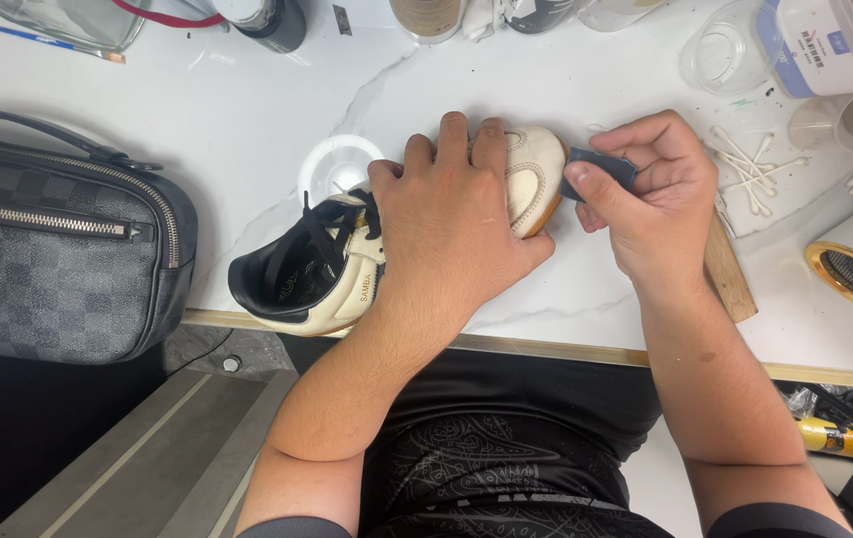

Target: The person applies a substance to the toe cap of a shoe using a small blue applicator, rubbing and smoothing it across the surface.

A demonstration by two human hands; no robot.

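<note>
Sneaker [347, 264] pinned under left hand [446, 224], palm clamped over midfoot; right hand [650, 194] pinches dark block [601, 167] against toe.

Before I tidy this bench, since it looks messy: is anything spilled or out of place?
Yes: cotton swabs lie scattered loose on the white table, right of the right hand. The cream sneaker under the left hand looks undamaged.
</note>
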